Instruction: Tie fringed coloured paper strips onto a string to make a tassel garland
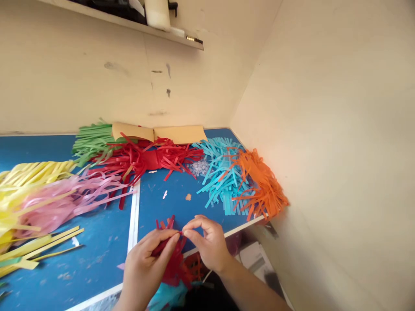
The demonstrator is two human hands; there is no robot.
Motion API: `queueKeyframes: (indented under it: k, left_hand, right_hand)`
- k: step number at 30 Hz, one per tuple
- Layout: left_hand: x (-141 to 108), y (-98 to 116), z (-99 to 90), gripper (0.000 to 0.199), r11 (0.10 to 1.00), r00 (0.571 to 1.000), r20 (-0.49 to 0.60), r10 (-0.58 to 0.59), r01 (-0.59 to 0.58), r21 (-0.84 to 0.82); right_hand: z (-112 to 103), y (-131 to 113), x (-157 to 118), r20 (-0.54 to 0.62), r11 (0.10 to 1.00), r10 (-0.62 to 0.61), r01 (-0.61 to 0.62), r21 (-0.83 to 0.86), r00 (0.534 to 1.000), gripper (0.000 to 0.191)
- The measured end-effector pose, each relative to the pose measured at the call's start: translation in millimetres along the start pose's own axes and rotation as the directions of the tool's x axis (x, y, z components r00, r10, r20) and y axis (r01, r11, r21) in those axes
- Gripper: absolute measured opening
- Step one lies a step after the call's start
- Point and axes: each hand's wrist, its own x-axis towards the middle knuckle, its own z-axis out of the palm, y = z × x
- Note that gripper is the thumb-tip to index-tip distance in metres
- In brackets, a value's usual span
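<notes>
Near the front edge of the blue table, my left hand [147, 261] and my right hand [207, 242] meet fingertip to fingertip. Both pinch a small bit of a red fringed paper tassel [175, 263], whose strips hang below and between the hands. Part of the tassel is hidden behind my left fingers. Below it, a light blue paper piece [168, 296] shows near my lap. Beyond my hands, a red fringe bundle [151, 160] lies across the table.
Light blue fringe [223, 172] and orange fringe [261, 185] lie at the right corner against the wall. Green fringe [94, 140], tan paper [180, 134], pink fringe [65, 198] and yellow strips [42, 170] spread leftward. A shelf [129, 23] juts out above the blue table [100, 255].
</notes>
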Motion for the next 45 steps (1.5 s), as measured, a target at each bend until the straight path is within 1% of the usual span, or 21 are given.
queueKeyframes:
  k: [2,4,7,11,14,17,20,23,25,28,29,30,32,33,35,37,38,42,43,45]
  left_hand:
    - [-0.2,2.9,-0.3,0.018,0.999,1.000,-0.013,0.028,-0.028,0.029]
    - [-0.5,4.8,-0.4,0.017,0.995,0.996,-0.024,0.083,-0.081,0.051]
    - [-0.5,5.0,-0.5,0.013,0.989,0.990,-0.003,0.142,-0.142,0.043]
    - [0.4,5.1,-1.7,0.012,0.993,0.990,0.085,0.115,-0.116,0.011]
    - [-0.9,7.8,-3.6,0.015,0.993,0.988,0.096,0.119,-0.120,0.001]
    - [-5.2,9.6,-6.1,0.017,0.991,0.983,0.126,0.133,-0.135,0.008]
    - [-10.6,8.7,-7.2,0.015,0.994,0.989,0.108,0.101,-0.106,0.037]
    - [-14.1,7.8,-5.8,0.014,0.996,0.994,0.079,0.073,-0.077,0.046]
    - [-14.5,8.1,-4.6,0.014,0.995,0.992,0.088,0.086,-0.090,0.042]
    - [-12.5,9.1,-4.4,0.016,0.993,0.990,0.086,0.110,-0.114,0.044]
    - [-11.3,9.3,-4.9,0.018,0.990,0.987,0.093,0.131,-0.136,0.044]
    - [-9.9,9.2,-5.6,0.019,0.986,0.982,0.103,0.157,-0.162,0.044]
    - [-6.9,8.8,-7.1,0.019,0.978,0.971,0.128,0.200,-0.206,0.040]
    - [-5.5,8.5,-7.8,0.019,0.976,0.968,0.142,0.208,-0.215,0.036]
    - [-3.4,8.0,-8.4,0.018,0.977,0.964,0.165,0.207,-0.214,0.022]
    - [-2.6,7.8,-7.5,0.017,0.974,0.961,0.170,0.218,-0.225,0.022]
    - [-2.7,7.9,-6.5,0.015,0.969,0.959,0.157,0.235,-0.243,0.033]
    - [-5.1,9.3,0.0,0.008,0.935,0.933,0.093,0.348,-0.353,0.035]
    - [-5.8,9.7,1.6,0.008,0.929,0.926,0.099,0.365,-0.369,0.018]
    - [-6.9,10.7,3.9,0.009,0.930,0.924,0.117,0.364,-0.367,0.006]
  right_hand:
    - [0.3,0.8,-1.3,-0.005,0.999,-0.019,0.018,-0.031,1.000,0.007]
    - [-0.6,1.4,-2.1,-0.010,0.996,-0.046,0.045,-0.075,0.999,0.006]
    - [-3.1,1.9,-2.4,0.019,0.993,-0.073,0.075,-0.095,0.997,0.006]
    - [-5.2,3.0,-3.4,0.070,0.994,-0.099,0.102,-0.031,0.993,0.006]
    - [-5.6,3.9,-5.4,0.068,0.993,-0.114,0.115,-0.024,0.991,0.006]
    - [-6.3,3.3,-7.1,0.071,0.994,-0.096,0.100,-0.049,0.993,0.006]
    - [-6.8,1.2,-8.9,0.079,0.994,-0.092,0.097,-0.054,0.993,0.007]
    - [-6.8,-0.5,-11.4,0.100,0.986,-0.103,0.115,-0.123,0.990,0.005]
    - [-7.2,0.0,-12.5,0.112,0.991,-0.064,0.076,-0.106,0.992,0.010]
    - [-9.5,2.7,-11.5,0.139,0.999,0.043,-0.046,0.013,0.989,0.018]
    - [-10.6,3.3,-10.4,0.142,0.999,0.044,-0.047,0.024,0.989,0.019]
    - [-11.9,3.5,-9.1,0.140,1.000,0.015,-0.017,0.014,0.990,0.020]
    - [-14.9,2.0,-6.5,0.140,0.995,-0.087,0.092,-0.029,0.986,0.022]
    - [-16.5,0.6,-5.5,0.140,0.989,-0.134,0.142,-0.046,0.981,0.022]
    - [-19.7,-3.2,-4.4,0.141,0.977,-0.184,0.197,-0.081,0.973,0.023]
    - [-22.4,-6.7,-4.8,0.125,0.970,-0.200,0.215,-0.117,0.972,0.023]
    - [-23.4,-8.2,-5.4,0.114,0.966,-0.207,0.221,-0.132,0.972,0.023]
    - [-25.8,-12.4,-9.8,0.095,0.955,-0.236,0.249,-0.164,0.967,0.022]
    - [-26.4,-13.2,-10.9,0.095,0.951,-0.238,0.252,-0.177,0.967,0.022]
    - [-27.9,-14.4,-12.9,0.099,0.946,-0.240,0.255,-0.202,0.966,0.021]
